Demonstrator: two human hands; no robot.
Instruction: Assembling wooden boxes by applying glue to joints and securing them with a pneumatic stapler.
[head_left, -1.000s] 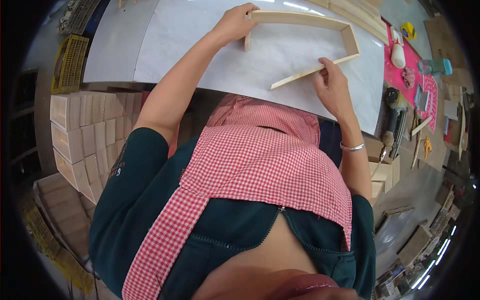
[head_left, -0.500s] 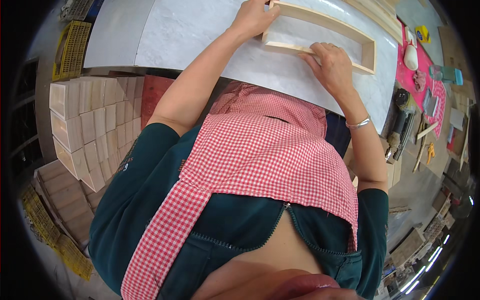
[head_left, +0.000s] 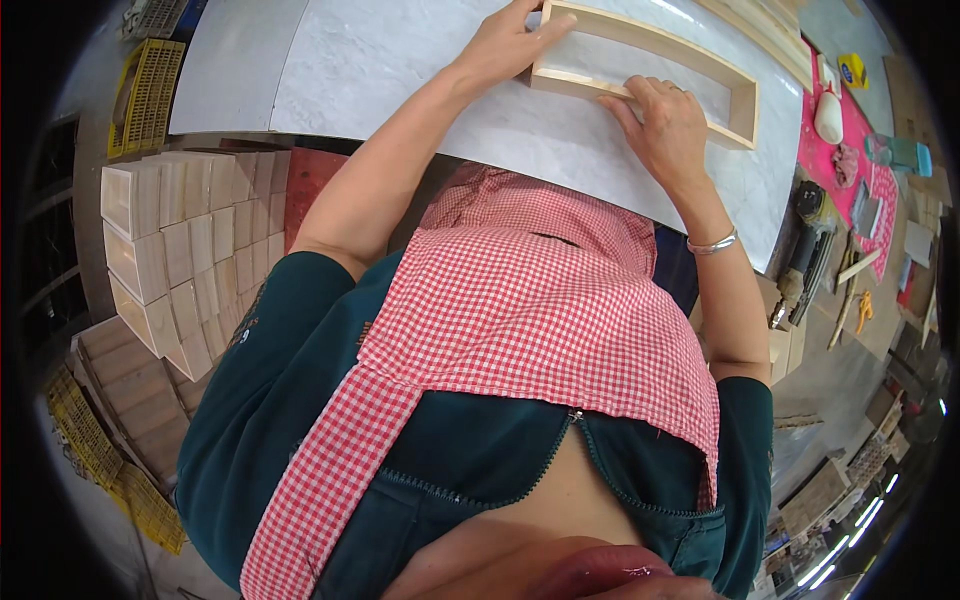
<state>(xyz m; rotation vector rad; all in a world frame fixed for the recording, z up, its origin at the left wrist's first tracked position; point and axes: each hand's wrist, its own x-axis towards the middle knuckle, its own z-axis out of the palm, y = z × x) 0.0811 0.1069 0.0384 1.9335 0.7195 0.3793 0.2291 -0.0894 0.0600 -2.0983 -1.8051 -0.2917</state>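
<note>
A long, narrow rectangular wooden frame (head_left: 575, 84) of pale thin boards lies on the white marbled tabletop (head_left: 390, 75). The tabletop shows through its middle. My left hand (head_left: 508, 45) is closed on the frame's left end, its thumb reaching over the rim and its other fingers partly hidden behind the end board. Midway along the near board, my right hand (head_left: 664, 128) pinches the wood, thumb on the near side and fingers over the top edge. A silver bracelet circles the right wrist.
Pale wooden strips (head_left: 765, 35) lie at the table's far right. Beyond the right edge are a white bottle (head_left: 828, 115) on a pink cloth and a teal container (head_left: 908, 155). Stacked wooden boxes (head_left: 195, 230) stand left, below a yellow crate (head_left: 145, 95).
The left thumb has moved further right over the frame's end. The frame has shifted very slightly right, with the right hand still on its near board.
</note>
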